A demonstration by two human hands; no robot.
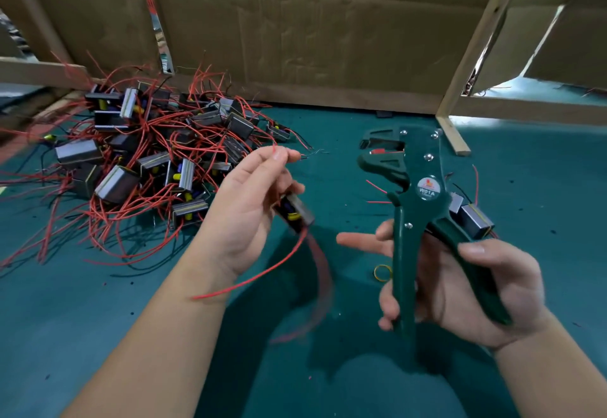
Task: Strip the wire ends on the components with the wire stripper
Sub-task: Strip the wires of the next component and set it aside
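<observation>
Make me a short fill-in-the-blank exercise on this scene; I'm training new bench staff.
The right hand grips the dark green metal wire stripper by its ____.
The left hand holds a boxy grey component and pinches its ____.
The small rubber band on the teal mat is ____.
Missing: handles; wire; yellow.

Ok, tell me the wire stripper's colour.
The wire stripper is dark green; head view shows it.
</observation>
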